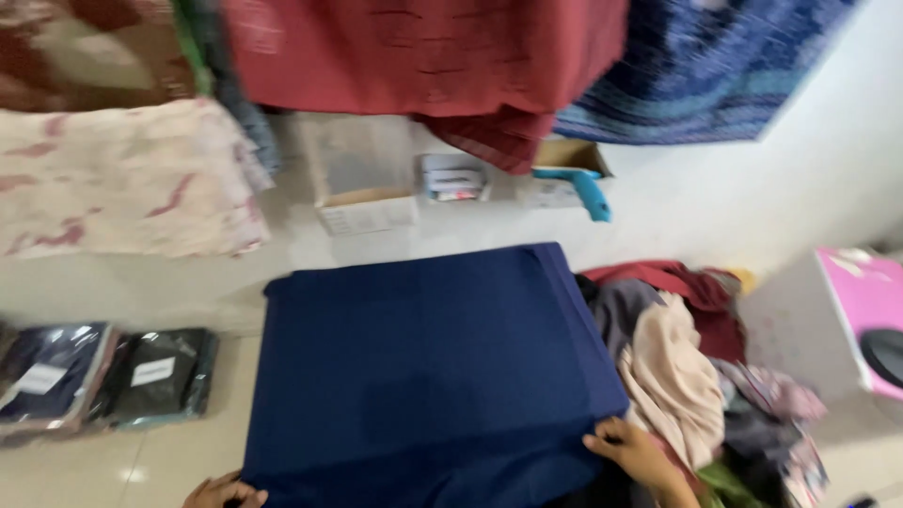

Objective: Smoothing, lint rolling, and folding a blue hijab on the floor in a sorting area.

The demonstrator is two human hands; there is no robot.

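Navy cloth (423, 367), long axis six-to-twelve o'clock, near corners under left hand (224, 492) and right hand (632, 450), grips indiscernible.

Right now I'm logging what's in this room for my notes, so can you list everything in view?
navy cloth: one, dark blue, spread flat in the middle
heap of clothes: one, beige, maroon, grey and green, right of the navy cloth
packaged garments: two, dark, in clear bags on the floor at left
hanging fabrics: several, red, blue patterned and cream with red blotches, along the top
cardboard boxes: two, against the wall
teal tool: one, by the right box
pink table: one, far right
left hand: at the cloth's near left corner
right hand: fingers on the cloth's near right corner
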